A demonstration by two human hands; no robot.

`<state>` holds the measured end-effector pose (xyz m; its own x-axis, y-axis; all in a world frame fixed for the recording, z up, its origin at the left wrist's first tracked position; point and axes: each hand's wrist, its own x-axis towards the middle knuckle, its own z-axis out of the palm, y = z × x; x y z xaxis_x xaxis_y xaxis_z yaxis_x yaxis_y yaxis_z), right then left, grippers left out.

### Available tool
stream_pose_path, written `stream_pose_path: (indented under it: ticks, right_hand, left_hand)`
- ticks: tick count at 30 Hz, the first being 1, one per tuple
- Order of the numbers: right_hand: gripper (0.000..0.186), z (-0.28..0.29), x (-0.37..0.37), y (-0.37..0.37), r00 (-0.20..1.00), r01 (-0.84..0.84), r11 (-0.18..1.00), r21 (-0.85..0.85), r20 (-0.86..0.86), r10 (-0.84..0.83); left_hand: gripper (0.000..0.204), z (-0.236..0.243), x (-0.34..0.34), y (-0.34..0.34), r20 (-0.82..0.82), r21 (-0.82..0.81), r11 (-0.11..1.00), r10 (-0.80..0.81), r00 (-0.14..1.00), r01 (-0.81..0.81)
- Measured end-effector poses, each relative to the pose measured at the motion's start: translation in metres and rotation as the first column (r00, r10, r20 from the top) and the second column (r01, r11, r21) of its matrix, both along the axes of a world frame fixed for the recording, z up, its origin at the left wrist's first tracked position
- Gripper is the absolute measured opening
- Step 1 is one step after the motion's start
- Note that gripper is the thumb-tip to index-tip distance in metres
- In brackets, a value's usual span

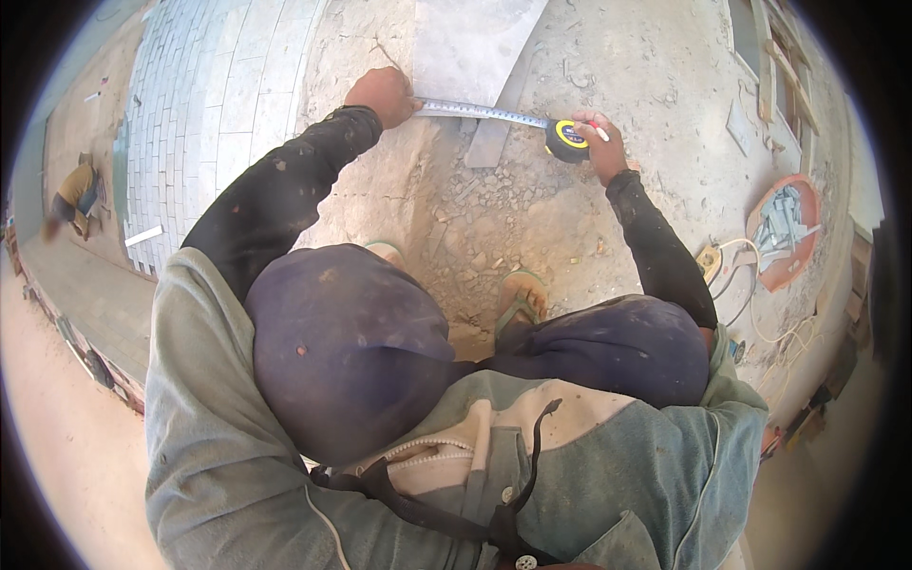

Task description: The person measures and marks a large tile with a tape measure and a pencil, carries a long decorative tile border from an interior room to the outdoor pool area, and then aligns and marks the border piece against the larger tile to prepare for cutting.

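"How far've we got?"
"Tape's out, stretched L to R at the near end of the slab. Whether we've read it, can't tell; no mark we can make out. Tiles are down, far L."
"Our hands?"
"L hand pinches the tape's end; R hand is wrapped round the case (plus a thin white thing, unclear what)."
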<state>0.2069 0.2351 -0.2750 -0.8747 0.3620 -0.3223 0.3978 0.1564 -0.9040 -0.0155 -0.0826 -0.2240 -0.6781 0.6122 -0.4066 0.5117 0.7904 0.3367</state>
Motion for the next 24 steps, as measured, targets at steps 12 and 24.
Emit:
stream_pose_path:
  ticks: [12,24]
  right_hand:
    - [0.026,-0.008,-0.026,0.022,0.843,0.22,0.973,0.071,0.487,-0.226]
    - [0.027,0.031,-0.047,-0.042,0.984,0.176,0.881,0.44,-0.092,-0.151]
  left_hand:
    - [0.036,0.005,-0.01,0.007,-0.023,-0.13,0.984,-0.126,0.992,0.122]
    - [0.037,0.003,-0.01,0.007,-0.127,-0.172,0.957,-0.257,0.958,0.234]
